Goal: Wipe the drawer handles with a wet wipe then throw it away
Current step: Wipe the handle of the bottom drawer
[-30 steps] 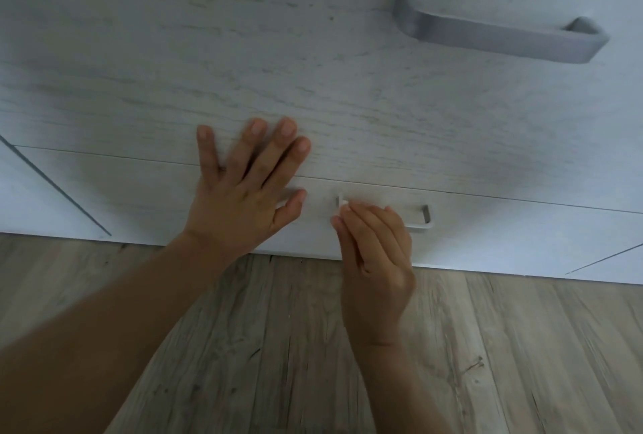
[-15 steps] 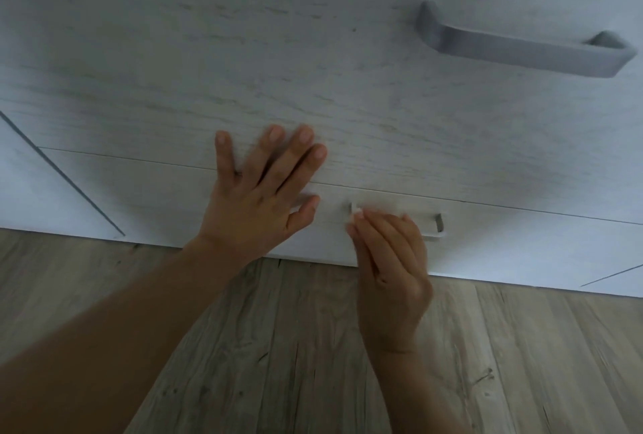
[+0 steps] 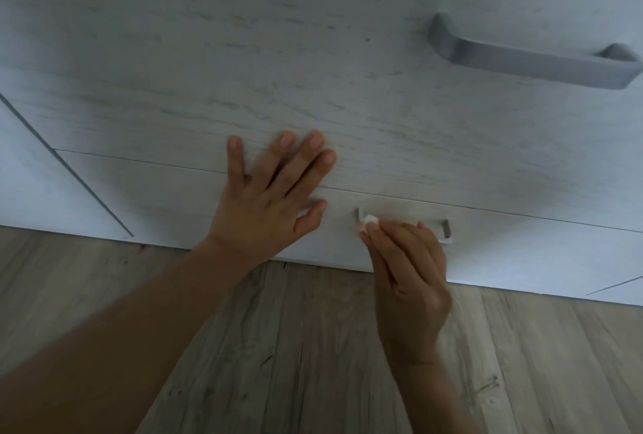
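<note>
My right hand [image 3: 409, 273] pinches a small white wet wipe [image 3: 369, 221] and presses it against the left end of the lower drawer handle [image 3: 446, 230], a slim pale bar low on the bottom drawer. Most of that bar is hidden behind my fingers. My left hand [image 3: 269, 200] lies flat with fingers spread on the whitewashed drawer front [image 3: 174, 85], across the seam between the two drawers, holding nothing. A larger grey upper drawer handle [image 3: 529, 61] sits at the top right.
Grey wood-look floor [image 3: 313, 364] runs under the cabinet. A dark gap between cabinet panels [image 3: 69, 172] slants down at the left. My two forearms cross the lower part of the view.
The view has drifted so the handles sit further right and lower. A bit more of the wipe shows at my right fingertips on the handle's left end. My left hand stays flat.
</note>
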